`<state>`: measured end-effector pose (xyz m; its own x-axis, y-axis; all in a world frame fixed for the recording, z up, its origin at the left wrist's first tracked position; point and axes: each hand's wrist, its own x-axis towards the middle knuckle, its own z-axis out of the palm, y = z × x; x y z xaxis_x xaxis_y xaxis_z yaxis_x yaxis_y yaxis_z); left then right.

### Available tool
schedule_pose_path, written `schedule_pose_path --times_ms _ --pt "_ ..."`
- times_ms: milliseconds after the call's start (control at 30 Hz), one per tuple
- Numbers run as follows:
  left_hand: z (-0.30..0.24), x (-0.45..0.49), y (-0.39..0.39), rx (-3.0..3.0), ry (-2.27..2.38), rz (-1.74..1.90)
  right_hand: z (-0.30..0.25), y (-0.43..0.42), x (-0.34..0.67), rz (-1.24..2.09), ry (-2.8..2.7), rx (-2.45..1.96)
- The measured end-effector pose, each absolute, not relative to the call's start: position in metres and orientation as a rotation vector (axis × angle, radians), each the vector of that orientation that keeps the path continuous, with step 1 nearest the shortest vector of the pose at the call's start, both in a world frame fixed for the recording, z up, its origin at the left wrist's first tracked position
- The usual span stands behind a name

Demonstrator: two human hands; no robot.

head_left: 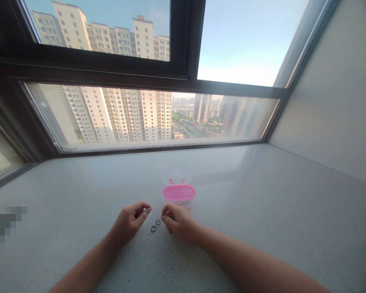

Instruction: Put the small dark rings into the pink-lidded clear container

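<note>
Both of my hands rest on a pale stone windowsill. My left hand is curled, thumb and forefinger pinched together on something too small to name. My right hand is also curled, fingers tucked under near the sill. Between the two hands lie two small dark rings, side by side on the surface, free of both hands. Just beyond my right hand sits a small pink oval box with a clear lid standing open behind it.
A large dark-framed window runs along the back of the sill, with tower blocks outside. A white wall closes the right side. A blurred patch lies at the left edge.
</note>
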<state>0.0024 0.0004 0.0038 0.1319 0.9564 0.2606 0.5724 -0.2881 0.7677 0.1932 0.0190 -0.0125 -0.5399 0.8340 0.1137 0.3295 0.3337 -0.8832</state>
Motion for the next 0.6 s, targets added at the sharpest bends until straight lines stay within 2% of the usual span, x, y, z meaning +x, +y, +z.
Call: schedule_pose_path --times_ms 600 --pt "0.0000 -0.0002 0.0020 2.013 1.483 0.931 -0.0142 0.0195 0.1937 1.147 -2.034 -0.985"
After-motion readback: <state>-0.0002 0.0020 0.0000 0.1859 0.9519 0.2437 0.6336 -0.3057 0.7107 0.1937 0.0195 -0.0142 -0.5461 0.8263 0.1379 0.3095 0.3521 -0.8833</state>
